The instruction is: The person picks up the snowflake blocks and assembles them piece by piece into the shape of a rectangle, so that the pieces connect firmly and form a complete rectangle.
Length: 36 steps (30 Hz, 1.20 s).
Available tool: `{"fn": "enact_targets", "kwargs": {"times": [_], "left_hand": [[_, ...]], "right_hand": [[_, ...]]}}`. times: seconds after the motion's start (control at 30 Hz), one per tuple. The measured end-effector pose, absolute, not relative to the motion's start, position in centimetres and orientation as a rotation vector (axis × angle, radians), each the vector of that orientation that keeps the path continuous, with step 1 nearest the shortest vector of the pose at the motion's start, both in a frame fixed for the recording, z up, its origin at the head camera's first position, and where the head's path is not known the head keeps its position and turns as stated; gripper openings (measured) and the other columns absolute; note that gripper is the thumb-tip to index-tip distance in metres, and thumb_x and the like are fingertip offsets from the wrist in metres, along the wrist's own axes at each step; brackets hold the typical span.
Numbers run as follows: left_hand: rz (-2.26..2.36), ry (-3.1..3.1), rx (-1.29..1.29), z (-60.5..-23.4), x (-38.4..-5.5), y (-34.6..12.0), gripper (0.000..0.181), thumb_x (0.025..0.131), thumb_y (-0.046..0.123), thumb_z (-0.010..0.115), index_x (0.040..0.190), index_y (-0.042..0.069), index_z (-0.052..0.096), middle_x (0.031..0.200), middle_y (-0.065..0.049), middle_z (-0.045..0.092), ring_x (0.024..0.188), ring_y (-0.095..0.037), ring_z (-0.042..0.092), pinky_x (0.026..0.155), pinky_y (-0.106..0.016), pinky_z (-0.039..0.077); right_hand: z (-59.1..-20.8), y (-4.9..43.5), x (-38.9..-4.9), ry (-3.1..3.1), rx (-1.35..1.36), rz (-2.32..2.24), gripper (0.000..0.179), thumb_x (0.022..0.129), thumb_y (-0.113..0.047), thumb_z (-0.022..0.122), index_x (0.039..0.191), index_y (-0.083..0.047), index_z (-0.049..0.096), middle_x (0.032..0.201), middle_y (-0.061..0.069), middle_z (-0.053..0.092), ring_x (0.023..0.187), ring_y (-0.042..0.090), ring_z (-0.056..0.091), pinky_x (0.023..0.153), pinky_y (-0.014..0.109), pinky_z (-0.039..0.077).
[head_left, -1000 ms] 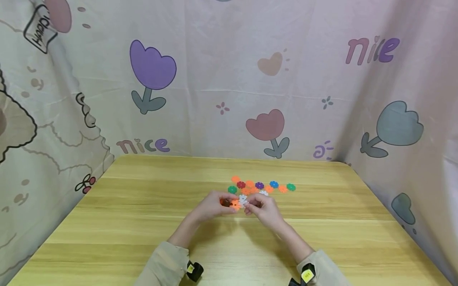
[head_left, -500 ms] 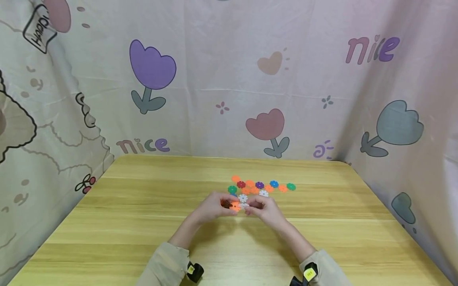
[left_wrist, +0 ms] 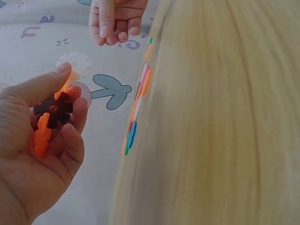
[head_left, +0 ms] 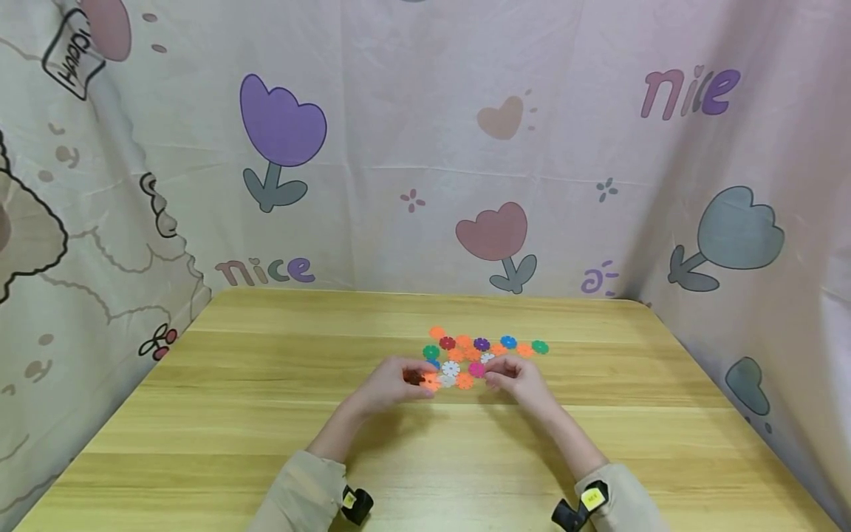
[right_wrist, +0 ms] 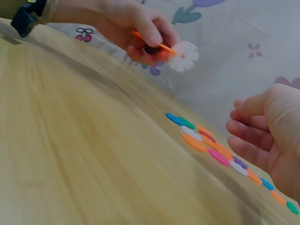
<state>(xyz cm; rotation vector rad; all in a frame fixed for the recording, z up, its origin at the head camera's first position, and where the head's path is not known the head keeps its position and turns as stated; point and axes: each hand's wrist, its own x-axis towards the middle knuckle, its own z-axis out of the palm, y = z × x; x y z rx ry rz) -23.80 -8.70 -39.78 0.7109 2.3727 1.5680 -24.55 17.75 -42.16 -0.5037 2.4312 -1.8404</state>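
Note:
My left hand (head_left: 392,384) pinches a small chain of linked snowflake discs, raised above the table. In the left wrist view the chain shows a dark brown disc (left_wrist: 54,108) between two orange ones, with a translucent white disc (left_wrist: 77,64) at its far end. My right hand (head_left: 521,384) holds nothing; its fingers are loosely bent, as the right wrist view shows. It hovers by the loose discs, its fingertips beside a pink disc (head_left: 476,369) in the head view. A loose orange disc (head_left: 465,381) and a loose white disc (head_left: 450,368) lie between the hands.
More flat discs lie scattered behind the hands, among them a red (head_left: 448,343), a purple (head_left: 482,344), a blue (head_left: 508,342) and a green one (head_left: 540,347). The wooden table (head_left: 279,414) ends at a printed curtain (head_left: 399,148).
My right hand has let go of the white disc on the chain and moved to the right, uncovering the pink and orange discs. My left hand has shifted slightly left with the chain.

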Motion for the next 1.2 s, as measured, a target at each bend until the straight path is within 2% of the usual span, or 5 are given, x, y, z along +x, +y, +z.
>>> {"fn": "enact_targets", "kwargs": {"times": [0.2,0.37,0.6,0.97,1.2], "left_hand": [[1.549,2.408,0.697,-39.8,-23.8,-8.9,0.034,0.081,0.006,0.070,0.112,-0.003,0.063,0.088,-0.005,0.058,0.074,-0.016,0.046,0.061,-0.025,0.042],[1.543,2.414,0.708,-39.5,-23.6,-9.2,0.031,0.081,0.010,0.071,0.110,0.001,0.066,0.086,-0.004,0.058,0.075,-0.017,0.047,0.061,-0.026,0.042],[1.544,2.406,0.716,-39.4,-23.5,-9.3,0.030,0.081,0.012,0.071,0.109,0.002,0.066,0.085,-0.004,0.057,0.075,-0.018,0.046,0.062,-0.026,0.041],[1.555,2.418,0.708,-39.0,-23.2,-9.4,0.031,0.082,0.010,0.070,0.110,-0.001,0.065,0.091,-0.007,0.060,0.076,-0.017,0.047,0.064,-0.028,0.043],[1.548,2.434,0.699,-39.7,-23.7,-9.5,0.031,0.082,0.008,0.069,0.111,-0.002,0.065,0.094,-0.007,0.060,0.077,-0.017,0.046,0.065,-0.027,0.042]], "right_hand": [[-42.4,18.8,-25.7,2.580,-0.378,-1.788,0.022,0.086,-0.002,0.064,0.103,0.011,0.060,0.092,0.019,0.064,0.079,0.025,0.060,0.066,0.027,0.051],[-42.8,19.1,-26.8,2.719,-0.298,-1.657,0.021,0.084,-0.006,0.067,0.102,0.005,0.064,0.094,0.010,0.065,0.084,0.020,0.059,0.073,0.025,0.048],[-43.5,19.3,-28.1,2.857,-0.247,-1.487,0.022,0.084,-0.007,0.067,0.104,0.002,0.066,0.097,0.011,0.065,0.086,0.022,0.058,0.075,0.031,0.048],[-43.7,18.7,-29.9,2.965,-0.292,-1.159,0.032,0.083,-0.015,0.070,0.113,-0.004,0.065,0.088,0.004,0.061,0.080,0.019,0.052,0.076,0.037,0.044],[-43.5,18.3,-30.1,2.974,-0.301,-1.043,0.024,0.082,-0.015,0.070,0.105,-0.006,0.067,0.083,0.003,0.055,0.076,0.020,0.047,0.069,0.033,0.040]]}}
